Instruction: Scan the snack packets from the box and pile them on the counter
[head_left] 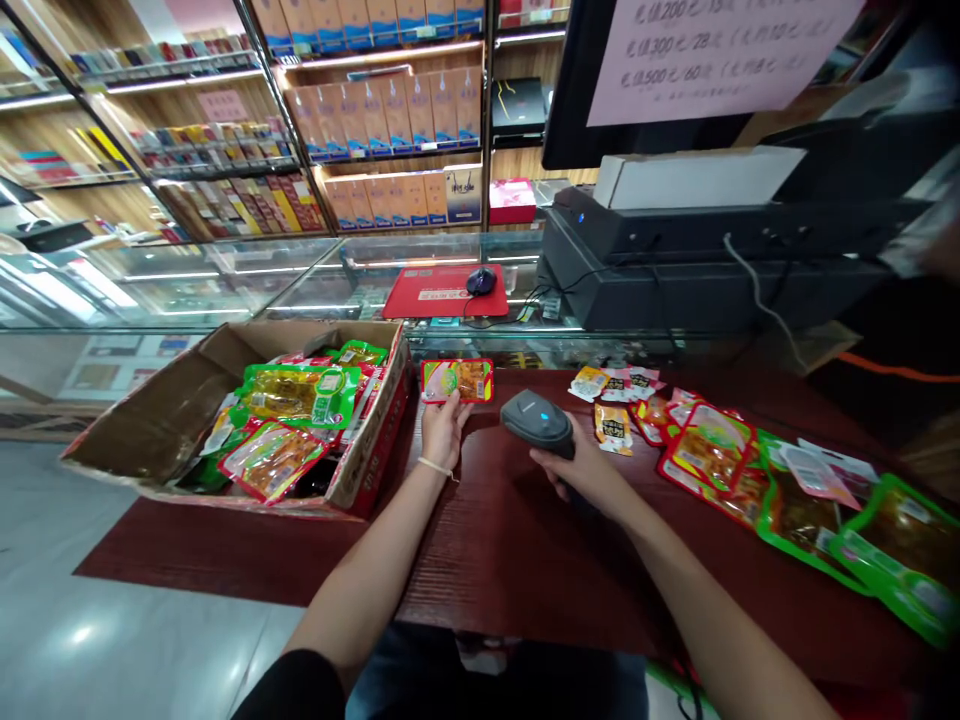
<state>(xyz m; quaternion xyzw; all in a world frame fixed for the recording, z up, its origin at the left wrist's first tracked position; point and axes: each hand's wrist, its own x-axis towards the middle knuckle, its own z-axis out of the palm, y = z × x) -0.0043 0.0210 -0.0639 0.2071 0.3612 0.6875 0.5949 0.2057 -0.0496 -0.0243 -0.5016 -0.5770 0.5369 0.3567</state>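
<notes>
My left hand (pixel 443 436) grips the lower edge of a red-bordered snack packet (pixel 474 381), held up with its printed face towards me. Opposite it, my right hand (pixel 576 462) is wrapped round the handle of a dark barcode scanner (pixel 537 420); a blue light shows on its top and its head points left, towards the packet. To the left of my left hand stands an open cardboard box (pixel 135 440) holding several red and green snack packets (pixel 300 396). Right of the scanner, small sachets (pixel 613 427) and more snack packets (pixel 709 447) lie spread on the brown table (pixel 480 540).
Behind the table runs a glass counter (pixel 300 290) with a red mouse pad (pixel 420 290) and a computer mouse (pixel 481 281). A black cash drawer (pixel 622 280) and a monitor (pixel 577 80) stand at the back right. Lit shelves (pixel 390 155) with boxes line the wall.
</notes>
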